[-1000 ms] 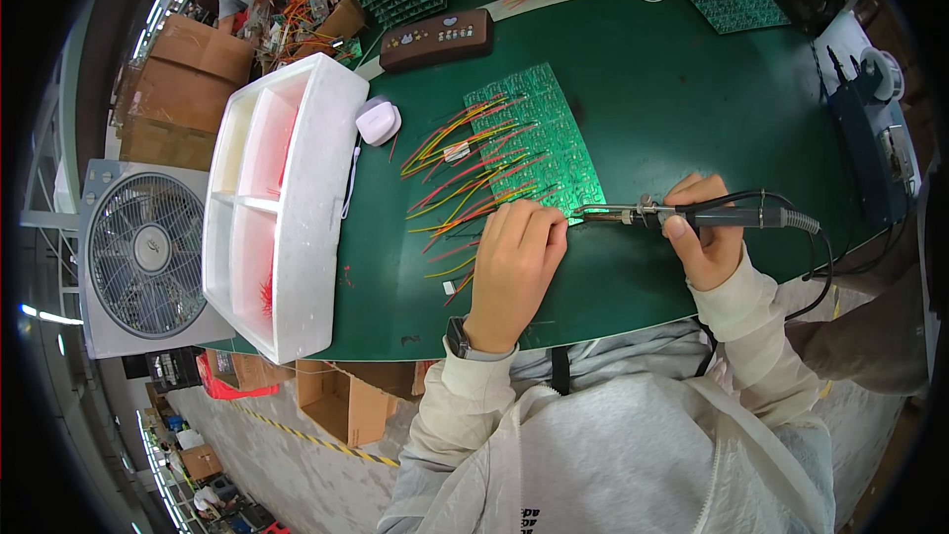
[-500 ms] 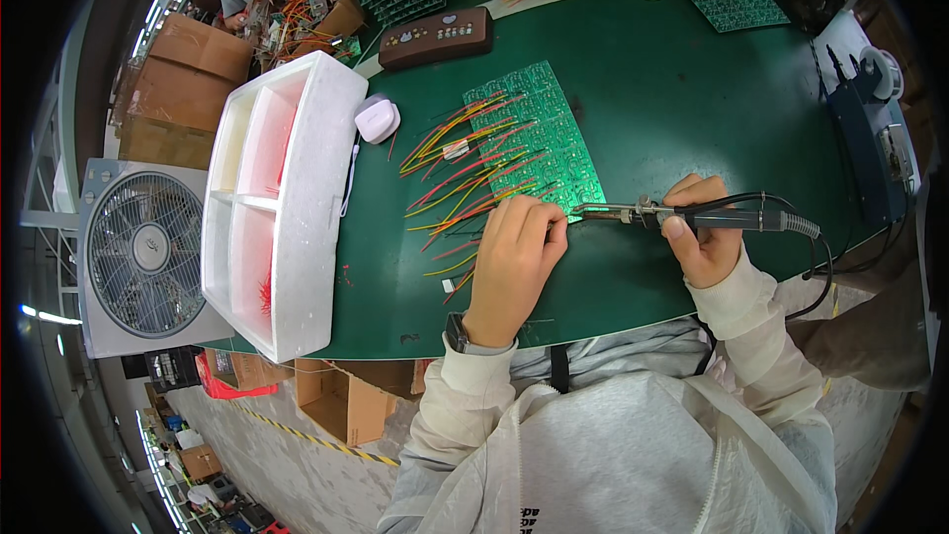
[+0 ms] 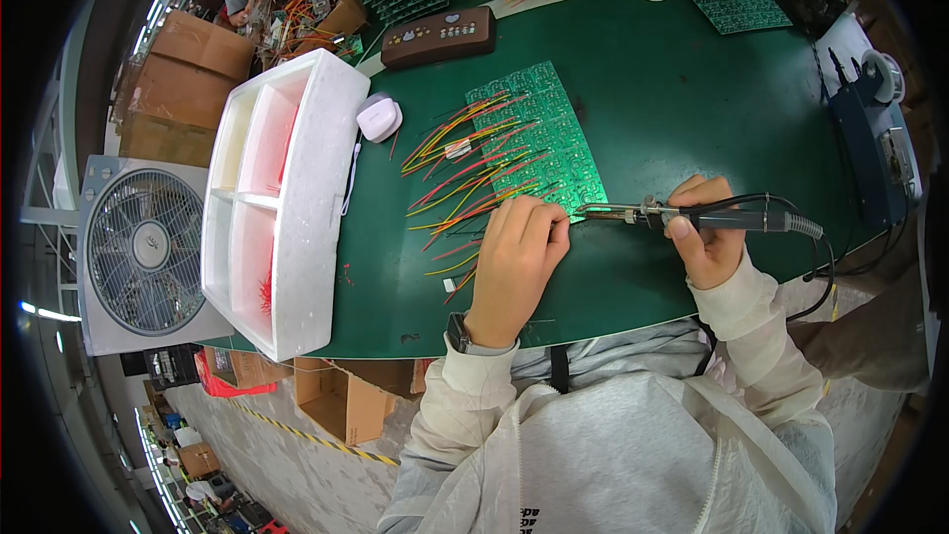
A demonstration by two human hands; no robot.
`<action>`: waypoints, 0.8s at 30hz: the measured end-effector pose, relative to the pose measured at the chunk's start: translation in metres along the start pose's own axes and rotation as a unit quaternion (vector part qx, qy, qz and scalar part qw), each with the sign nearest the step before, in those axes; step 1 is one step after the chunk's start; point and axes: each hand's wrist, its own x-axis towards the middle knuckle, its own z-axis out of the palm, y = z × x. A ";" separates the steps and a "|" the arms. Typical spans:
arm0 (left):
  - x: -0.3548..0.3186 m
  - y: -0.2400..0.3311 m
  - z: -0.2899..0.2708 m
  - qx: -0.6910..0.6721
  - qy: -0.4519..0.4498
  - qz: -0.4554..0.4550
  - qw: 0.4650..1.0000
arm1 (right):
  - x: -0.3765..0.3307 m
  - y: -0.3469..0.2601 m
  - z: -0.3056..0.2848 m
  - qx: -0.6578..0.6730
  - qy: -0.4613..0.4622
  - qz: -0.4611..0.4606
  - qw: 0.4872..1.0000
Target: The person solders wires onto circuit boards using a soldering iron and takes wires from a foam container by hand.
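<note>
Hardly anything has moved since earlier: my right fingers [image 3: 692,242] hold the iron [image 3: 756,222], tip at the near corner of the board [image 3: 559,129] on the tabletop [image 3: 672,89]; what my left fingers [image 3: 531,222] pinch, I can't tell.

On the table [image 3: 692,99] before you, a circuit-board panel [image 3: 554,129] lies between a compartment box [image 3: 311,262], left, and a reel [image 3: 893,79], far right; wires [image 3: 447,133] cross the panel's left edge, a case [image 3: 438,39] sits behind-left, and a fan [image 3: 148,247] stands left of the box.

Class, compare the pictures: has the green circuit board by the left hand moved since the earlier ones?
No, not visibly: the green circuit board keeps the same place relative to the brown case beyond it.
</note>
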 end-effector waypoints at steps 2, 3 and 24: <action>0.000 0.000 0.000 0.000 0.000 0.001 1.000 | 0.000 0.000 0.000 -0.003 -0.003 0.004 1.000; 0.000 0.000 0.000 0.002 0.001 0.002 1.000 | 0.000 0.001 0.000 -0.003 -0.003 0.005 1.000; 0.002 0.002 -0.002 -0.003 0.005 0.008 1.000 | 0.001 -0.001 0.000 0.003 -0.003 0.002 1.000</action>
